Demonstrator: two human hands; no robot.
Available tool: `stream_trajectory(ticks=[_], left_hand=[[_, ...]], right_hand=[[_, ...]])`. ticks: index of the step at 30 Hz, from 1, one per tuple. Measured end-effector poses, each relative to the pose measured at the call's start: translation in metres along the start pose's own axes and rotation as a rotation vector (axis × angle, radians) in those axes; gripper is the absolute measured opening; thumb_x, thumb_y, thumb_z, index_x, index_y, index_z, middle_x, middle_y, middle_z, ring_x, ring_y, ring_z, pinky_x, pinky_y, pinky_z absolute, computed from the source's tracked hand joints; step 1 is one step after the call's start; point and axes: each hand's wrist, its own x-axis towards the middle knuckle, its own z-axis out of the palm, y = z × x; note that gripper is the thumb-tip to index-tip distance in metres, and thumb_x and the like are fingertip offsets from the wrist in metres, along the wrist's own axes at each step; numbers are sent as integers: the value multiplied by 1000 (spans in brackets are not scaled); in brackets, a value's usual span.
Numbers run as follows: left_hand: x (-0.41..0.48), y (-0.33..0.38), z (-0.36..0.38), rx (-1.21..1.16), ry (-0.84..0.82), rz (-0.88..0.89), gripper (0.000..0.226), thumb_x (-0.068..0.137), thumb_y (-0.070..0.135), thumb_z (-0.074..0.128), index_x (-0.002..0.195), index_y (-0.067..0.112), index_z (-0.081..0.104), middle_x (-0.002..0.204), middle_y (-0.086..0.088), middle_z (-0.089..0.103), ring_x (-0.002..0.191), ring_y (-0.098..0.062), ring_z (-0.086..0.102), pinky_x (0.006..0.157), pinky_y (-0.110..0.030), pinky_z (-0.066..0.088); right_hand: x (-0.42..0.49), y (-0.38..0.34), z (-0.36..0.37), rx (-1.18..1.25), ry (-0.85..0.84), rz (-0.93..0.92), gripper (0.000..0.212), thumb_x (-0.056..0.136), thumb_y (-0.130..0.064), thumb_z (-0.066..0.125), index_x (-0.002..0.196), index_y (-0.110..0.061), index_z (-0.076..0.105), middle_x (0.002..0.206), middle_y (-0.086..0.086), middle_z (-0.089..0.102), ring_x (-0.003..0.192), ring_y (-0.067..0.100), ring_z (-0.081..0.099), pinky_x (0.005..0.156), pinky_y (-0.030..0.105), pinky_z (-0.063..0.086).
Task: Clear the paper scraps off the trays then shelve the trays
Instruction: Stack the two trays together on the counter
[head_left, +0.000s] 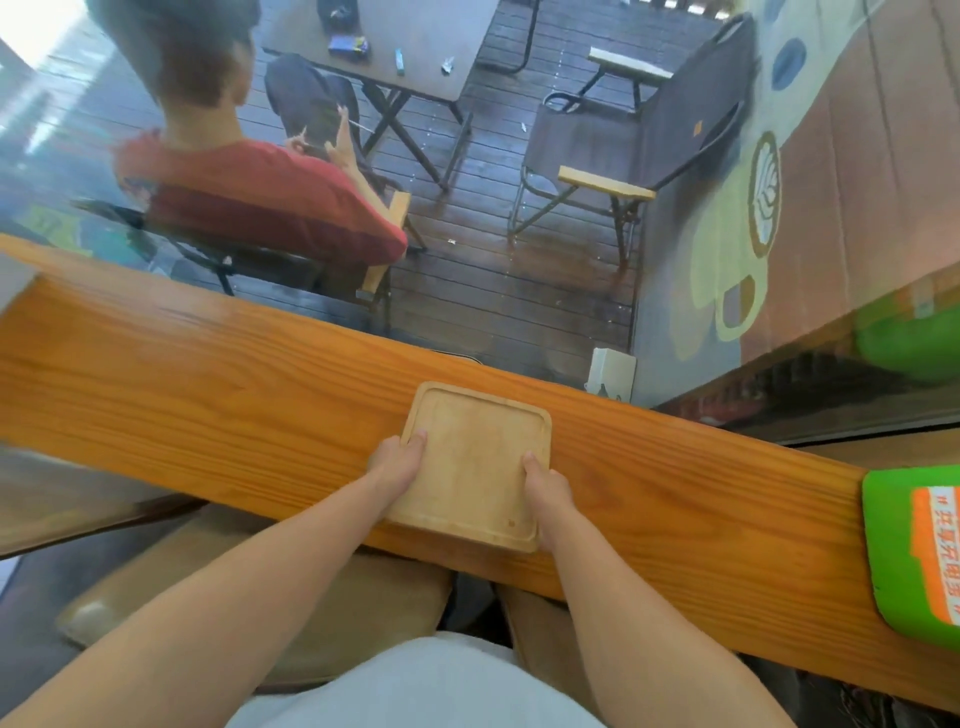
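So there's this long wooden counter running along a window, and a square wooden tray sits flat on it, hanging slightly over the near edge, right of the middle. Tray's bare, just pale wood with a raised rim. At the counter's far right end lies a green and orange card, well apart from the tray. The person's left hand clamps the tray's left rim, thumb laid on top inside the lip. Right hand does the same on the right rim, thumb up top, fingers tucked under the edge where I can't see them.
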Motion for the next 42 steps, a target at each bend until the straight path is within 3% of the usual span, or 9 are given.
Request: stream_trajectory(ticks=[11, 13, 14, 16, 17, 22, 25, 42], left_hand=[[17, -6, 16, 87, -67, -46, 73, 99, 55, 39, 151, 5, 32, 149, -15, 45, 131, -35, 48, 106, -46, 44], [17, -10, 16, 153, -18, -31, 66, 100, 51, 41, 147, 5, 36, 139, -14, 51, 119, -32, 55, 93, -42, 49], [16, -11, 15, 195, 21, -4, 59, 100, 48, 42, 140, 5, 42, 126, -12, 56, 104, -29, 59, 80, -39, 50], [13, -12, 13, 271, 103, 67, 46, 100, 41, 44, 125, 4, 50, 107, -9, 57, 80, -21, 55, 60, -34, 44], [11, -12, 13, 300, 140, 103, 42, 101, 39, 45, 121, 3, 51, 107, -9, 56, 79, -21, 54, 59, -33, 42], [1, -11, 15, 381, 249, 226, 33, 101, 31, 41, 117, 5, 54, 119, -10, 49, 98, -26, 51, 83, -42, 47], [1, -10, 16, 444, 270, 229, 35, 101, 31, 42, 119, 5, 56, 127, -13, 48, 116, -31, 47, 95, -43, 43], [-3, -25, 9, 470, 242, 284, 32, 99, 26, 40, 118, 7, 58, 119, -12, 52, 110, -29, 49, 90, -40, 43]], right_hand=[[15, 3, -6, -59, 45, 74, 76, 98, -55, 38, 155, -9, 18, 159, 12, 30, 140, 37, 35, 111, 48, 34], [14, 4, -3, -122, 40, 76, 74, 100, -54, 36, 154, -5, 21, 157, 14, 33, 139, 37, 38, 110, 47, 36], [12, 3, 0, -165, 53, 67, 73, 101, -52, 35, 153, -3, 23, 155, 16, 36, 136, 37, 41, 107, 45, 39], [6, 1, 8, -272, 119, 28, 70, 101, -49, 35, 152, -1, 24, 151, 18, 41, 129, 36, 49, 98, 42, 45], [3, 0, 11, -325, 163, 7, 69, 101, -47, 36, 151, -2, 24, 149, 18, 42, 126, 36, 51, 93, 41, 47], [-6, 0, 24, -431, 289, -50, 59, 102, -40, 38, 148, -3, 28, 149, 16, 36, 126, 36, 47, 93, 42, 44], [-9, -2, 29, -455, 338, -71, 55, 101, -37, 39, 145, -5, 31, 146, 14, 37, 124, 37, 47, 91, 43, 44], [-17, 13, 30, -495, 319, -17, 62, 94, -35, 51, 147, -8, 31, 146, 15, 36, 131, 38, 37, 99, 46, 42]])
